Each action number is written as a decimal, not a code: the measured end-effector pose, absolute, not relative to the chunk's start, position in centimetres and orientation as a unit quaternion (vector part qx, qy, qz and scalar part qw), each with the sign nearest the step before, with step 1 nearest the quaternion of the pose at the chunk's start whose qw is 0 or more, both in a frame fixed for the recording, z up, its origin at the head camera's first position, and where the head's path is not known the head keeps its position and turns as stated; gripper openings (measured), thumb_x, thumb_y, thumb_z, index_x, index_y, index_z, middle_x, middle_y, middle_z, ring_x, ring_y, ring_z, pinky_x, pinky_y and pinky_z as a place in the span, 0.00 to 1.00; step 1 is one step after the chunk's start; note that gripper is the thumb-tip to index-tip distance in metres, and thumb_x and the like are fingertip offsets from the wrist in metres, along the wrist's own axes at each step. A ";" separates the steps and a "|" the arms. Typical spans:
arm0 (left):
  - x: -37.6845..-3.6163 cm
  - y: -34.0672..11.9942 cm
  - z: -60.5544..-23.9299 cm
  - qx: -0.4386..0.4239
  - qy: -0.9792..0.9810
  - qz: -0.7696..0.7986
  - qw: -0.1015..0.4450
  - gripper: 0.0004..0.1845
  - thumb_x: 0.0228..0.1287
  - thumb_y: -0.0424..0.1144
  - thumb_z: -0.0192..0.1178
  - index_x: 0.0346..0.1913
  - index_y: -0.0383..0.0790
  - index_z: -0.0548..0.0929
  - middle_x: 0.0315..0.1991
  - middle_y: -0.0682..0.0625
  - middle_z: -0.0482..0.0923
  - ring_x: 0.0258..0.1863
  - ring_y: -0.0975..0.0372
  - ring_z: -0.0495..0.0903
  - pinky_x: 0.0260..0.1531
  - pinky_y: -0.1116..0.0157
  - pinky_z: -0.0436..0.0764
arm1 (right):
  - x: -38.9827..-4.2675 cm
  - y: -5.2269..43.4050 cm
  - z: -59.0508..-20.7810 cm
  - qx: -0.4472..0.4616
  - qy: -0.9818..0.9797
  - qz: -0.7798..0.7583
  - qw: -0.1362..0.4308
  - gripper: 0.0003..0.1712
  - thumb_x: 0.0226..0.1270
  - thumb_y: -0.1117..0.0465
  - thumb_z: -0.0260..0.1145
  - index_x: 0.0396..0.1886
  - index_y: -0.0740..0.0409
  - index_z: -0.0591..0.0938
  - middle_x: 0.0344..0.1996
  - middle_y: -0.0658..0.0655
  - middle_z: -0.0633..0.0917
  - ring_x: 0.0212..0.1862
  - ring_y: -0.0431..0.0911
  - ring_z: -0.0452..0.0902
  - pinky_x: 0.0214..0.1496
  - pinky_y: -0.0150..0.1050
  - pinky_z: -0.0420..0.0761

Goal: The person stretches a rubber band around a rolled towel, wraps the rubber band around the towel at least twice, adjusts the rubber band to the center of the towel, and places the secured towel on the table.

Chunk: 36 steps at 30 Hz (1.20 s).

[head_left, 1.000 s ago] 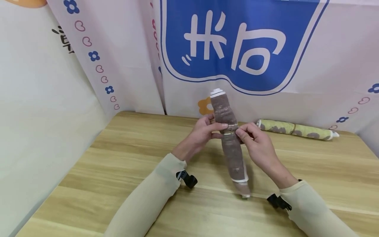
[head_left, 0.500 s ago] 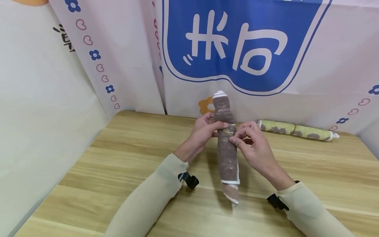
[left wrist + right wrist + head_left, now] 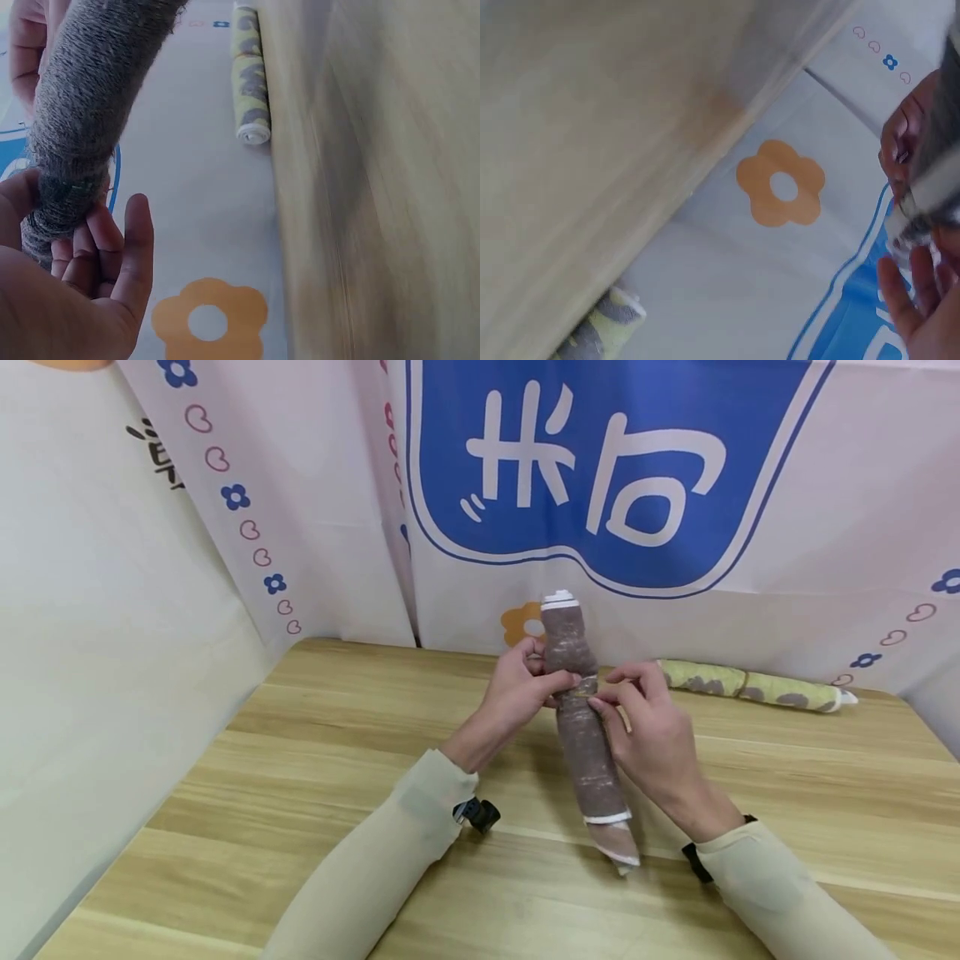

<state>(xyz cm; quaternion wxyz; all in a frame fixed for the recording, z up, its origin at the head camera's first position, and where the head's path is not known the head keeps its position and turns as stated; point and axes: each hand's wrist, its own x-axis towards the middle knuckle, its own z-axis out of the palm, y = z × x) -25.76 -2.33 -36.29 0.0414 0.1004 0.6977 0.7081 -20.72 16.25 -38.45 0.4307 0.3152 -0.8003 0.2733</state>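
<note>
A light wooden tabletop, enclosed on three sides by white printed cloth bearing a blue emblem and an orange flower motif, forms the work surface. Above its centre a rolled brown towel, trimmed white at both ends, is held clear of the wood; its long axis runs nearly upright in the head view, the top end tipped away toward the backdrop and the lower end slanting toward the person's right, hanging just over the table. Both hands meet at the roll's waist, where a thin band appears to circle it. The left hand approaches from the left, thumb laid across the front and fingers curled behind the roll, gripping it; the left wrist view confirms the wrap. The right hand approaches from the right, thumb and forefinger drawn together in a pinch at the band, the remaining fingers loosely bent beside the roll. The two hands are thus equally near, opposed across the roll at one level, with most of its length below the grip. A second roll, a yellow-green patterned towel, lies flat along the far right edge against the cloth, its axis crosswise and well apart from both hands.
</note>
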 end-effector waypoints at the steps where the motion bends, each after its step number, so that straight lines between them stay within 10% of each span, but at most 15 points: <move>1: -25.8 -2.4 -36.3 0.097 0.700 0.707 0.041 0.17 0.62 0.29 0.73 0.47 0.36 0.76 0.42 0.41 0.87 0.37 0.58 0.84 0.29 0.65 0.86 | -20.8 16.3 -38.5 0.327 -0.798 0.267 0.429 0.12 0.57 0.77 0.79 0.37 0.66 0.84 0.47 0.65 0.80 0.37 0.56 0.82 0.30 0.50 0.83; 27: -25.7 -2.3 -36.3 0.096 0.670 0.736 0.029 0.18 0.62 0.34 0.74 0.51 0.37 0.78 0.39 0.45 0.88 0.35 0.61 0.82 0.31 0.67 0.80 | -20.5 16.5 -37.9 0.318 -0.809 0.350 0.349 0.11 0.61 0.78 0.77 0.39 0.68 0.84 0.51 0.67 0.78 0.38 0.48 0.84 0.43 0.29 0.84; 36: -25.2 -1.7 -36.3 0.075 0.673 0.735 0.001 0.16 0.61 0.33 0.74 0.47 0.38 0.77 0.31 0.48 0.85 0.30 0.64 0.80 0.28 0.69 0.80 | -20.5 16.2 -38.1 0.337 -0.796 0.333 0.376 0.17 0.57 0.82 0.77 0.45 0.66 0.89 0.49 0.65 0.81 0.37 0.49 0.85 0.39 0.36 0.87</move>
